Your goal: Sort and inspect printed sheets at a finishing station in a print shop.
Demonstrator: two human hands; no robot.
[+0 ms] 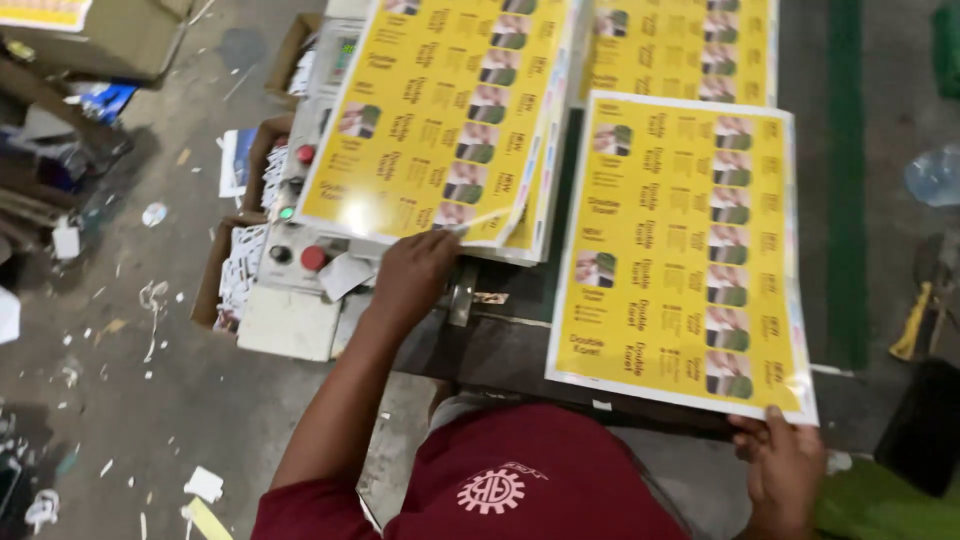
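Littered concrete floor (150,330) is surrounding a machine bench (500,340) with a button panel (300,210). Left hand (415,272) is reaching forward, fingers pressed together on the near edge of the sheet stack (440,110), which is lying just ahead of it. Right hand (785,465) is pinching the near corner of a single yellow sheet (685,250), long axis running away from the person, right of the stack.

Left hand (413,275) reaches forward, fingers curled; right hand (783,468) pinches shut.
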